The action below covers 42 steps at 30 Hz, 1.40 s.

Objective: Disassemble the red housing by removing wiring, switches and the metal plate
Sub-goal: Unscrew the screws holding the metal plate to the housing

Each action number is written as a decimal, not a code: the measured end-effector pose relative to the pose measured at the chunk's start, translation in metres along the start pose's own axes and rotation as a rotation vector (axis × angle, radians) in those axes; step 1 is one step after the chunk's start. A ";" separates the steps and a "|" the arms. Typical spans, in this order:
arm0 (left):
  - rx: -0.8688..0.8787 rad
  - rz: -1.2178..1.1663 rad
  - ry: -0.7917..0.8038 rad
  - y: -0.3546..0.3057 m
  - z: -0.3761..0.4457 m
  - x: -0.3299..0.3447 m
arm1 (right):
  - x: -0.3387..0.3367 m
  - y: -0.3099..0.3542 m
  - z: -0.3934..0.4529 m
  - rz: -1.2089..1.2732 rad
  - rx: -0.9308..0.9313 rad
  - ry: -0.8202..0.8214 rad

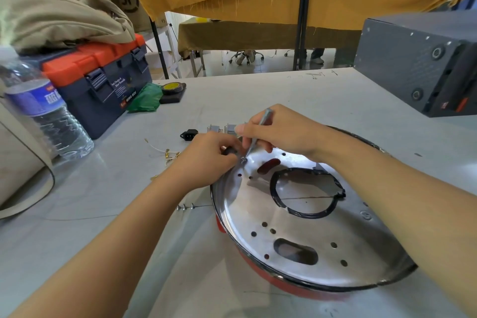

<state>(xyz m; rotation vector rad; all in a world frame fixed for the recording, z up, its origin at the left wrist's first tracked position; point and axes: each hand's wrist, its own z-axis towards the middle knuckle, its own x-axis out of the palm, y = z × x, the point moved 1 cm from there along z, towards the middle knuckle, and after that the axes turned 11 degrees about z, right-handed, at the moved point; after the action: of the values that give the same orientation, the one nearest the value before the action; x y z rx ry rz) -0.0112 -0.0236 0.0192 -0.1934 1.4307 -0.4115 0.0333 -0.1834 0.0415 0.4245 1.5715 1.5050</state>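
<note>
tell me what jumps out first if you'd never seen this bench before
The shiny round metal plate, seated in the red housing at centre right, grabs the eye. At its far rim both hands meet: the right hand holds a thin grey tool, the left hand steadies beside it. Far left stands an orange-lidded toolbox.

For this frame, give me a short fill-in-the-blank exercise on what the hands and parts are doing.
1. The right hand holds a slim grey ____ tipped down at the plate.
2. The plate sits in a ____ housing.
3. The left hand rests at the plate's ____ rim.
4. The toolbox has an ____ lid.

Missing words: screwdriver; red; far; orange
</note>
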 end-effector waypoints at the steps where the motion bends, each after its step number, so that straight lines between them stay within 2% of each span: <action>1: -0.003 0.008 -0.001 0.000 0.000 0.001 | 0.001 0.001 0.000 -0.002 -0.002 -0.005; 18: 0.019 0.031 0.006 -0.004 0.000 -0.001 | 0.002 0.004 -0.003 0.010 -0.008 -0.016; 28: 0.048 -0.052 -0.081 -0.002 -0.003 -0.002 | 0.000 0.011 -0.003 0.036 -0.068 -0.200; 32: 0.094 -0.048 -0.196 -0.001 -0.005 -0.002 | -0.002 0.017 -0.001 0.009 -0.134 -0.292; 36: 0.023 -0.247 -0.370 -0.003 -0.009 -0.009 | -0.005 0.034 0.000 -0.071 -0.257 -0.365; 39: -0.034 -0.408 -0.395 0.004 -0.015 -0.022 | -0.009 0.046 -0.003 -0.183 -0.292 -0.302; 42: -0.021 -0.353 -0.310 0.018 -0.026 -0.035 | -0.009 0.049 -0.013 -0.266 -0.258 -0.210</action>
<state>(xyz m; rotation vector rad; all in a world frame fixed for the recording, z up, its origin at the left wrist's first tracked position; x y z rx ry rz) -0.0367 0.0096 0.0407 -0.5098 1.0954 -0.6263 0.0123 -0.1882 0.0881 0.2084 1.2000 1.3852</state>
